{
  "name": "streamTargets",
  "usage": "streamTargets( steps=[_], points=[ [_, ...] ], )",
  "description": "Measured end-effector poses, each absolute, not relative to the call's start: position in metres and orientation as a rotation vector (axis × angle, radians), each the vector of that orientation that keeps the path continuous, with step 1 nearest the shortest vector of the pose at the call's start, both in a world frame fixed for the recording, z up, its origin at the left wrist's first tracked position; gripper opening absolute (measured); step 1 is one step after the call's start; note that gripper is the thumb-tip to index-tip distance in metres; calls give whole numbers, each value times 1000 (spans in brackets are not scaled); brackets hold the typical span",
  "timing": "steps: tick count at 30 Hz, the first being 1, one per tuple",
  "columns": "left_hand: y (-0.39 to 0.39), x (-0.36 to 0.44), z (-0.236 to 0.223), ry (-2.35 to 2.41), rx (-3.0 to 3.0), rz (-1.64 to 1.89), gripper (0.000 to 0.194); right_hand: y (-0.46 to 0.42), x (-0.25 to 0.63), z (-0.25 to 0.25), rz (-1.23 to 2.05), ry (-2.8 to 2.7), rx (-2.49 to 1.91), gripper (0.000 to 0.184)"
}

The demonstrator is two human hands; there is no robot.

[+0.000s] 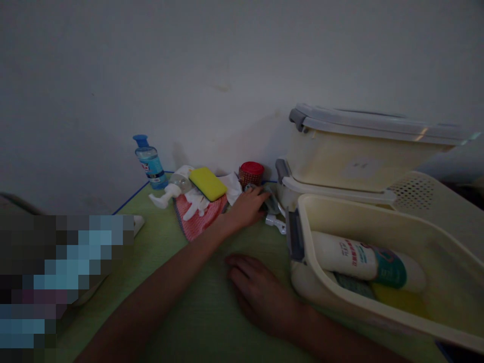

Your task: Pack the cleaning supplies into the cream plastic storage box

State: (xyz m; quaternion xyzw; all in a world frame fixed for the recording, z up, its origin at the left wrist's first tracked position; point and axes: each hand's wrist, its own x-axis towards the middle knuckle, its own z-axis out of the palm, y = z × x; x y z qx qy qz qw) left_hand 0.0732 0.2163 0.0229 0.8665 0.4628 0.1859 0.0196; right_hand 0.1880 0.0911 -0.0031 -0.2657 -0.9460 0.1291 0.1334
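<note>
My left hand (249, 205) reaches across the table to the things by the wall. Its fingers curl down at a grey, crumpled item (271, 201); what lies under them is hidden. Just behind stands a round red-topped container (251, 174) with a woven-looking side. To its left are a yellow sponge (207, 184), white gloves (195, 205), a pink cloth (200, 222) and a clear spray bottle (180, 182) lying over. A silvery tool handle (276, 223) lies right of the hand. My right hand (260, 292) rests on the table, fingers loosely bent, holding nothing visible.
An open cream bin (308, 282) at right holds a white-and-green bottle (359, 259) and a yellow item (401, 300). Behind it are stacked a lidded box (340, 156) and another bin. A blue bottle (151, 164) stands at the back left of the green table (166, 272).
</note>
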Motion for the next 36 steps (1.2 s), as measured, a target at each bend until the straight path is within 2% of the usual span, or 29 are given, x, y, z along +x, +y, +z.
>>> streamTargets(
  steps=[3, 8, 12, 16, 21, 25, 30, 36],
  points=[
    [218, 67, 18, 1483, 2599, 542, 43, 90, 188, -2, 400, -2740, -779, 24],
    [224, 57, 18, 1512, 2411, 673, 35, 90, 189, -1, 401, -2742, -782, 24],
    [235, 43, 35, 1587, 2312, 849, 36, 91, 189, -2, 393, -2739, -768, 24],
    [240, 20, 62, 1620, 2090, 1083, 23, 91, 189, -2, 385, -2743, -760, 25],
    [233, -3, 88, 1319, 1505, 1543, 8, 91, 190, -1, 363, -2711, -755, 23],
    [218, -3, 103, 1147, 1296, 1619, 10, 93, 190, -3, 390, -2704, -735, 23],
    [193, 8, 108, 1026, 1487, 1429, 9, 94, 189, -7, 459, -2640, -756, 25],
    [158, -4, 91, 1245, 2054, 548, 17, 93, 189, -7, 528, -2618, -832, 23]
  ],
)
